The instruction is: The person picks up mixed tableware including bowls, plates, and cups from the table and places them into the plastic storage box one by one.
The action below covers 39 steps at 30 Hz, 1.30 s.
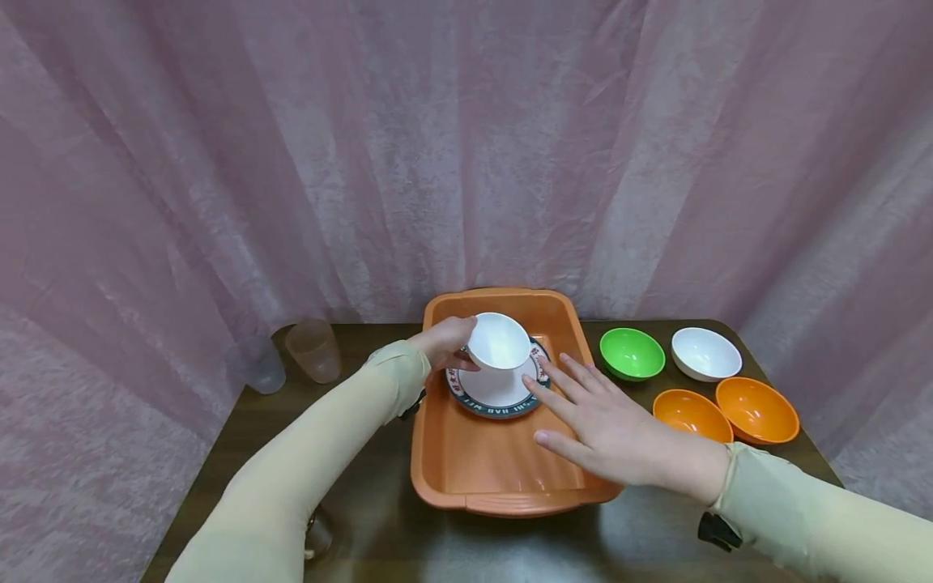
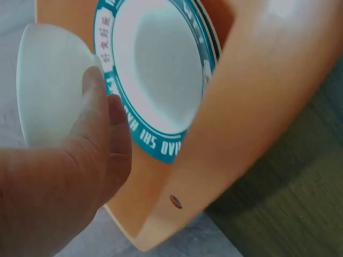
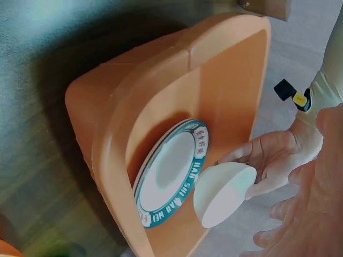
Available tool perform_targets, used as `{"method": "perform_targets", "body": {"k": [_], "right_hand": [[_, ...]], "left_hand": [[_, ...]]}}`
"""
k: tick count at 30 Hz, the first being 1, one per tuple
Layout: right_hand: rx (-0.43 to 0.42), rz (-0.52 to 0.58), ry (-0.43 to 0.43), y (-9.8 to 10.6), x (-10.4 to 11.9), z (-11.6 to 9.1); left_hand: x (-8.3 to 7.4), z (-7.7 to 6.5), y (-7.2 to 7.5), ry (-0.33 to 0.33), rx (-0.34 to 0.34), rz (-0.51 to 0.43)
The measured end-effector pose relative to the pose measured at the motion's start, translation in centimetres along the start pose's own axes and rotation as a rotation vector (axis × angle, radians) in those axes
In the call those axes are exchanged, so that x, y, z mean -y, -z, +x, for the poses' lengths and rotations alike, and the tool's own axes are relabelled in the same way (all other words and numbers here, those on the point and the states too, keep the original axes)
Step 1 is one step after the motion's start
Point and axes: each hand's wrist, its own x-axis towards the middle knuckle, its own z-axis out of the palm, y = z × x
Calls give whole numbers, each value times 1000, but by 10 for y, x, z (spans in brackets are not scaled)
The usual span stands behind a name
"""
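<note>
Near the centre of the head view, the left hand (image 1: 446,342) grips a tilted white bowl (image 1: 499,342) over a patterned plate (image 1: 496,390) in the orange tub (image 1: 466,465). The right hand (image 1: 603,423) is apart, fingers spread, holding nothing. With 1 hand on it, the smooth bowl could slip and knock the plate. Whether bowl and plate touch, I cannot tell. The left sleeve (image 1: 291,478) partly covers an object (image 1: 318,536) at lower left.

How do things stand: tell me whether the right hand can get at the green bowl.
Yes, most likely. The right hand is empty with its fingers spread, and the green bowl lies close by, uncovered. Only the right rim of the orange tub seems to lie between them.
</note>
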Motion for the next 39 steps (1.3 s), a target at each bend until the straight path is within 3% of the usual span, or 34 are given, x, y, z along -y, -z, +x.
{"method": "perform_targets", "body": {"k": [7,14,27,39], "right_hand": [[21,16,25,-8,0,-1],[70,33,16,-16,1,-3],[23,-107,69,-28,-5,-8],[31,-109,69,-28,-2,-7]], "left_hand": [[1,8,-2,3,-15,37],[4,14,-2,16,-26,136],[3,15,-10,55,-71,338],[-2,10,-14,123,-13,306]]}}
